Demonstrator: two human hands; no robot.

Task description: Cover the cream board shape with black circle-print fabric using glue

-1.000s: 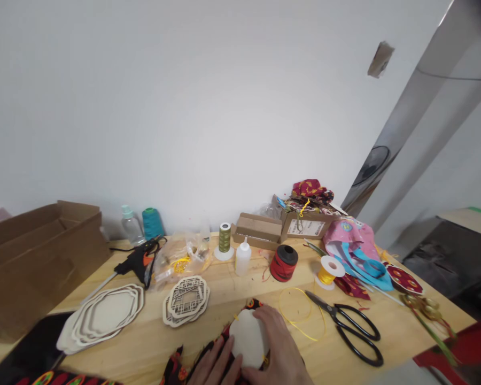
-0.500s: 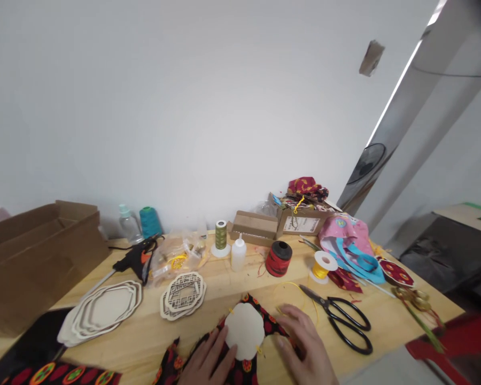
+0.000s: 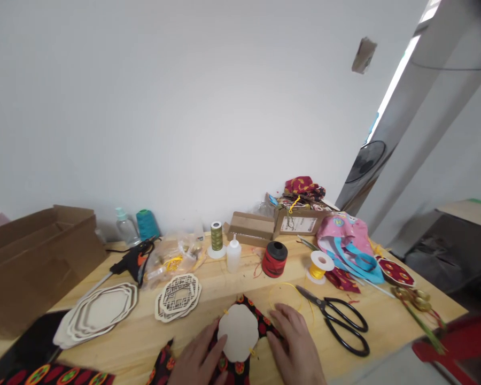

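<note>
A pale scalloped board [image 3: 238, 332] lies on a black cloth with red and orange motifs [image 3: 239, 369], with small yellow loops at its upper left and lower right edges. My left hand [image 3: 198, 359] rests along the left side of the cloth, fingers stretched, one fingertip at the board's edge. On the other side, my right hand [image 3: 297, 345] touches the cloth's right corner, thumb and fingers spread apart. Part of the cloth is hidden beneath both hands. Black-handled scissors [image 3: 336, 318] lie just right of my right hand.
Left of the hands are lattice cutouts [image 3: 179, 295], a stack of pale boards [image 3: 104, 307], a glue gun [image 3: 132, 259] and a cardboard box [image 3: 44, 262]. Behind stand a squeeze bottle [image 3: 233, 255], a red thread spool [image 3: 274, 262] and a yellow thread spool [image 3: 318, 267].
My left hand has slid forward along the cloth's left edge. My right fingers have closed in on the right corner of the cloth. The whole view has shifted slightly.
</note>
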